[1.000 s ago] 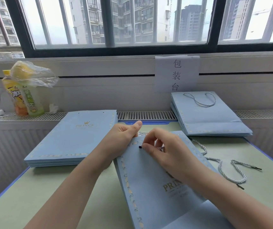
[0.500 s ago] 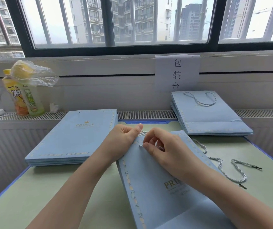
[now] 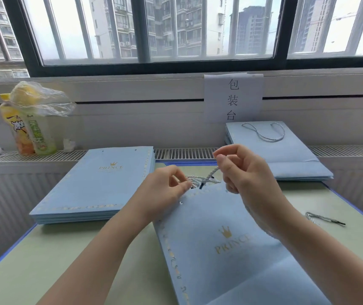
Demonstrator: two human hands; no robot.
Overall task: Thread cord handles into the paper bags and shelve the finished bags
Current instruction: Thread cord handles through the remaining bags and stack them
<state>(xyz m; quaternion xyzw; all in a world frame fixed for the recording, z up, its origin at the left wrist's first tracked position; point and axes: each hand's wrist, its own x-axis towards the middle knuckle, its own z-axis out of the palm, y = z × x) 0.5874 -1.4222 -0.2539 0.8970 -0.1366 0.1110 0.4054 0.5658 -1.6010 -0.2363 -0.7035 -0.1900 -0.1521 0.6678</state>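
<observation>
My right hand (image 3: pixel 245 172) pinches the twisted cord (image 3: pixel 211 174) taut above the blue PRINCE paper bag (image 3: pixel 220 243), while my left hand (image 3: pixel 165 190) pinches the bag's top edge just beside it.

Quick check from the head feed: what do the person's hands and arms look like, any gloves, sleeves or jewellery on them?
Both are bare. The left hand and right hand wear no gloves, and no rings or watch show. The forearms are uncovered as far as the frame reaches, with no sleeve edge in view. Fingernails look short and unpainted.
</observation>
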